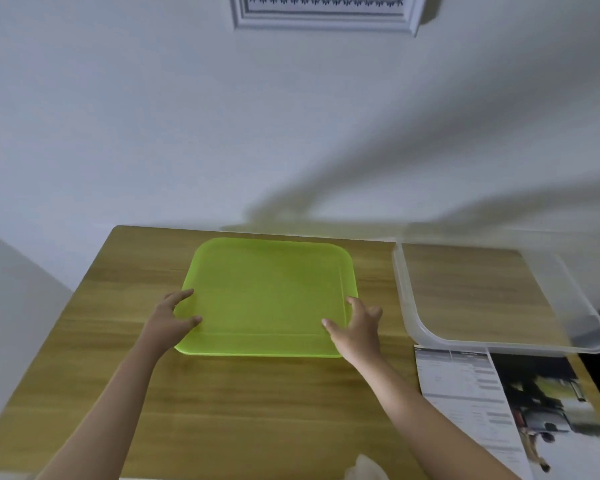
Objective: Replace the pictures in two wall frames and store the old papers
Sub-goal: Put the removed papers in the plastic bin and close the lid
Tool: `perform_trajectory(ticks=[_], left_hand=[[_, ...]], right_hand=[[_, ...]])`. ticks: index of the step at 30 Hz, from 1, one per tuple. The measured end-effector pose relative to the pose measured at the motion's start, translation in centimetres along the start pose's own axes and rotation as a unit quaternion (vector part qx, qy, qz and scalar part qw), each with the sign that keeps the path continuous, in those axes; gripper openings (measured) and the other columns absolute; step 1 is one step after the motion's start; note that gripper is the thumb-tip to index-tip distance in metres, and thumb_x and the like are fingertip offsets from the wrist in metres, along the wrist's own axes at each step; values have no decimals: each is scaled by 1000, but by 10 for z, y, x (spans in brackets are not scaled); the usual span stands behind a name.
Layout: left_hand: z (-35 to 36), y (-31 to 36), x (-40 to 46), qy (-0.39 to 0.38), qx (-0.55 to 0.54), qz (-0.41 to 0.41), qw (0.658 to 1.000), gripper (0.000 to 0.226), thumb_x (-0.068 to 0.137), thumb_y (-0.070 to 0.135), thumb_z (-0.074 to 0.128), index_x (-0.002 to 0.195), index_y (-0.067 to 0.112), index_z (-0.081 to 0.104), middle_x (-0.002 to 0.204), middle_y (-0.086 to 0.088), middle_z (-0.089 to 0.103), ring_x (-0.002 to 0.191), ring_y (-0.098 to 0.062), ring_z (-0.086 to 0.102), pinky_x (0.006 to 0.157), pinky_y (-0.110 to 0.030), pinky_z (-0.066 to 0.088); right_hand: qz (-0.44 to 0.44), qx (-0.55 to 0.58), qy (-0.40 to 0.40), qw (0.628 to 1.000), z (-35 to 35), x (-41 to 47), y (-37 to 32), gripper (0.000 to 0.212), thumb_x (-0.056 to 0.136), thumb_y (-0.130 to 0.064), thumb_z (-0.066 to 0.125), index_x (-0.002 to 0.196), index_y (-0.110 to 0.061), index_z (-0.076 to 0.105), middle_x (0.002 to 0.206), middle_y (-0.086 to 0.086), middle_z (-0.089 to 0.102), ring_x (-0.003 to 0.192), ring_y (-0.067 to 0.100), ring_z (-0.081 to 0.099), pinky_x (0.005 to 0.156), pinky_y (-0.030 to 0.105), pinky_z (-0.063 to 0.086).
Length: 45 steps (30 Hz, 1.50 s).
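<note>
Head camera is looking down at a wooden counter (257, 403) set against a white wall, and I am reaching both bare arms out over it. Lying flat in the middle is a green lid (267, 296); my left hand (170, 320) is resting on its near left edge with fingers spread, and my right hand (355, 327) is touching its near right edge, fingers spread too, thumb lying on the top surface. Neither hand is pinching anything. Just right of the lid, a clear plastic box (499, 341) is sitting open on the counter, the wood showing through its bottom. Near to the box, on the right, printed papers (520, 410) are lying flat, partly past the counter's edge. Far up on the wall, the lower part of a white wall frame (326, 15) is showing.
</note>
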<state>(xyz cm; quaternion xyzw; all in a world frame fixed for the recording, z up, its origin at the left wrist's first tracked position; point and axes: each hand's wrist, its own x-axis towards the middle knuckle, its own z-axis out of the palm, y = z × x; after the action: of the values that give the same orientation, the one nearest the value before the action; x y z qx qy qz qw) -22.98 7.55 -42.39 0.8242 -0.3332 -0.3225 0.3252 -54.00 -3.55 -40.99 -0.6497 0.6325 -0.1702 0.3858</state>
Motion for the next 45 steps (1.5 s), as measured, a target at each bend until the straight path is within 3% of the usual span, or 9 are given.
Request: perform_trajectory(ticks=[4, 9, 19, 27, 30, 34, 37, 40, 45], left_hand=[[6, -3, 11, 8, 41, 16, 999, 63, 75, 4, 73, 133, 13, 49, 140, -12, 41, 128, -31, 39, 107, -41, 34], [14, 1, 23, 11, 69, 14, 997, 65, 76, 6, 72, 135, 15, 47, 145, -12, 36, 134, -29, 34, 111, -40, 30], [41, 13, 2, 84, 111, 18, 990, 61, 82, 7, 61, 139, 9, 40, 155, -9, 20, 140, -31, 24, 112, -47, 27], [120, 61, -80, 75, 46, 106, 990, 50, 83, 3, 60, 132, 6, 49, 143, -12, 41, 132, -27, 39, 106, -39, 35], [161, 78, -116, 46, 46, 114, 991, 46, 83, 5, 61, 128, 8, 52, 137, -10, 47, 127, -25, 45, 103, -34, 36], [221, 94, -162, -12, 56, 120, 991, 41, 80, 6, 63, 121, 7, 57, 119, -12, 56, 110, -28, 55, 93, -30, 40], [261, 107, -196, -65, 53, 112, 990, 42, 83, 10, 62, 124, 11, 54, 121, -8, 53, 109, -22, 54, 91, -25, 39], [295, 117, -224, -98, 64, 101, 988, 46, 83, 14, 62, 128, 12, 51, 121, -6, 49, 109, -19, 51, 88, -22, 38], [326, 127, -251, -119, 99, 114, 981, 47, 82, 20, 62, 126, 10, 49, 117, -1, 39, 112, -22, 47, 91, -27, 42]], right_hand=[[-16, -40, -10, 999, 13, 7, 7, 68, 85, -38, 66, 141, -16, 35, 137, 10, 25, 123, 26, 43, 95, 30, 45], [-1, -75, 1, 997, 18, 20, 11, 67, 84, -43, 63, 141, -19, 37, 137, 10, 32, 131, 27, 25, 105, 41, 38], [-21, -47, -33, 998, 13, 10, 22, 67, 89, -37, 60, 146, -20, 29, 151, 12, 15, 141, 29, 12, 113, 42, 25], [-59, 75, 0, 995, -35, -57, 52, 51, 87, -22, 64, 135, -21, 44, 127, -8, 43, 117, 2, 40, 98, 16, 30], [-50, 110, 36, 992, -60, -90, 86, 42, 85, -14, 66, 124, -22, 54, 118, -8, 52, 110, 2, 49, 98, 18, 38], [-20, 117, 124, 985, -98, -134, 140, 38, 84, -8, 67, 113, -28, 56, 108, -10, 55, 106, 5, 54, 91, 7, 37], [42, 118, 198, 972, -120, -159, 181, 39, 81, -4, 68, 112, -24, 57, 112, -2, 54, 110, 16, 53, 93, 21, 42], [131, 96, 266, 950, -137, -175, 213, 55, 76, -3, 71, 126, -14, 51, 125, 13, 46, 119, 26, 40, 95, 39, 45], [230, 191, 213, 930, -155, -183, 245, 78, 80, -6, 68, 143, -20, 25, 136, 19, 29, 121, 33, 43, 94, 47, 47]])
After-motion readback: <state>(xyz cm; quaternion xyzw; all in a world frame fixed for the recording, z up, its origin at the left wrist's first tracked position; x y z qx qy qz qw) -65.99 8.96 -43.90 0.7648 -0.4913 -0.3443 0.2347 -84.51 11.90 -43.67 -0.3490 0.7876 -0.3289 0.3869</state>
